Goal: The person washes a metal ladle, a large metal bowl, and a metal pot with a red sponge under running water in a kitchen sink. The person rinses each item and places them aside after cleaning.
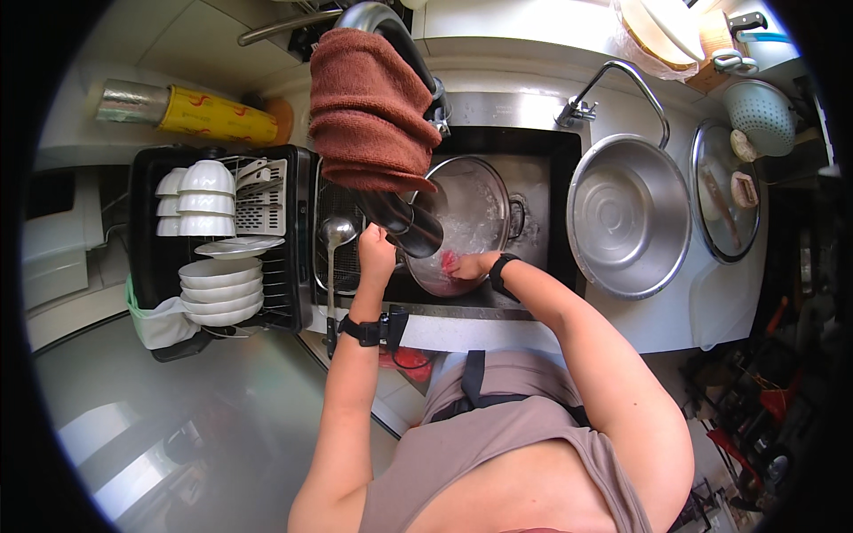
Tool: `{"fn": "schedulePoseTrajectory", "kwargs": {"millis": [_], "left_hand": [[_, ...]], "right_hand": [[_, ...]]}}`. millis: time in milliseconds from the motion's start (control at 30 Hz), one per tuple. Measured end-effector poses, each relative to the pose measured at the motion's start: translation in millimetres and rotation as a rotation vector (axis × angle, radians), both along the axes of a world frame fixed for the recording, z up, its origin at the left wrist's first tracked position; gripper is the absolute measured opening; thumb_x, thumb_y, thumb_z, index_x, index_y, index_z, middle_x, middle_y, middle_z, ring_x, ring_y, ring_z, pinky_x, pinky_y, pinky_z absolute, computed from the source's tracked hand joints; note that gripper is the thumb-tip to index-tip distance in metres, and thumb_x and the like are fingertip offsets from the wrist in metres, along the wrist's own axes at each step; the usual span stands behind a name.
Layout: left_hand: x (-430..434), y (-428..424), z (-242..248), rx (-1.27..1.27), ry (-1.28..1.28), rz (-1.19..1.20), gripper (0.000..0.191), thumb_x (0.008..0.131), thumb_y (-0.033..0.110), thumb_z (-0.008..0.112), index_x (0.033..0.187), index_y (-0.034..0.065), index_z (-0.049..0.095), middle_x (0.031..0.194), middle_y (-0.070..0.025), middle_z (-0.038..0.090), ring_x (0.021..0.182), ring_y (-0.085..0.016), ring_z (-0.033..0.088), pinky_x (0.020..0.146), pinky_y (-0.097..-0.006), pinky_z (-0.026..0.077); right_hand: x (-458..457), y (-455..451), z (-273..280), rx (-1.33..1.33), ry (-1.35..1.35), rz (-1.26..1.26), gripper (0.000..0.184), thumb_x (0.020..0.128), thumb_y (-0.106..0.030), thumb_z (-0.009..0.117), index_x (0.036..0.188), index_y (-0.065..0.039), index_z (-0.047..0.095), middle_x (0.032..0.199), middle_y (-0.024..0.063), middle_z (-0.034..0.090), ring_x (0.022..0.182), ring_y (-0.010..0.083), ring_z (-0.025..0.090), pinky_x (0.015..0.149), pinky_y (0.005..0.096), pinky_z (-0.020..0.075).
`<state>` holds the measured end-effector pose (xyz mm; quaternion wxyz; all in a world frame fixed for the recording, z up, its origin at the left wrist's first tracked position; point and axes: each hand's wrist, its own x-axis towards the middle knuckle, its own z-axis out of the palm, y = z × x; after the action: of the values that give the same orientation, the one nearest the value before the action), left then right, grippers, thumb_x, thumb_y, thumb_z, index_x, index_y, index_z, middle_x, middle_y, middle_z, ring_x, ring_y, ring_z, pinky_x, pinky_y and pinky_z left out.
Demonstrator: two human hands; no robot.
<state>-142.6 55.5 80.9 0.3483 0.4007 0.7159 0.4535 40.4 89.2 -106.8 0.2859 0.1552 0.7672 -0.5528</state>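
A steel pot with dark side handles stands in the sink, with bubbling water inside. My right hand reaches over its near rim and holds a pink-red scrubbing cloth or sponge against the inner wall. On the pot's left side, my left hand is curled at the handle; the tap hides part of that grip. Above the pot hangs the black tap spout, its upper bend wrapped in a brown towel. A ladle lies just left of my left hand.
On the left are a dish rack holding white bowls and a yellow cling-film box. Right of the sink stand a large steel basin, a thin curved tap, a glass lid and a colander.
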Motion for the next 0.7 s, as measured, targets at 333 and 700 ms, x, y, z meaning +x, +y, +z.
{"fn": "schedulePoseTrajectory", "kwargs": {"millis": [333,700], "left_hand": [[-21.3,-3.2,-35.0,-0.028,0.04,-0.006,0.024,0.078,-0.001,0.046,0.1,-0.0046,0.056,0.094,-0.0205,0.062,0.095,-0.033,0.058,0.079,-0.0347,0.044],[-13.0,-18.5,-7.8,-0.153,0.207,0.151,0.019,0.085,0.005,0.042,0.1,-0.0028,0.052,0.083,-0.0136,0.061,0.079,-0.026,0.058,0.074,-0.0305,0.044]], "right_hand": [[11.7,56.8,-4.1,1.204,-0.159,0.006,0.037,0.087,-0.02,0.036,0.116,-0.008,0.056,0.127,0.0047,0.049,0.13,0.0229,0.026,0.107,0.0447,0.0122],[-22.8,12.6,42.3,-0.472,0.196,-0.097,0.017,0.069,-0.006,0.05,0.081,-0.011,0.061,0.078,0.0007,0.055,0.074,0.0151,0.043,0.067,0.0269,0.0359]]}}
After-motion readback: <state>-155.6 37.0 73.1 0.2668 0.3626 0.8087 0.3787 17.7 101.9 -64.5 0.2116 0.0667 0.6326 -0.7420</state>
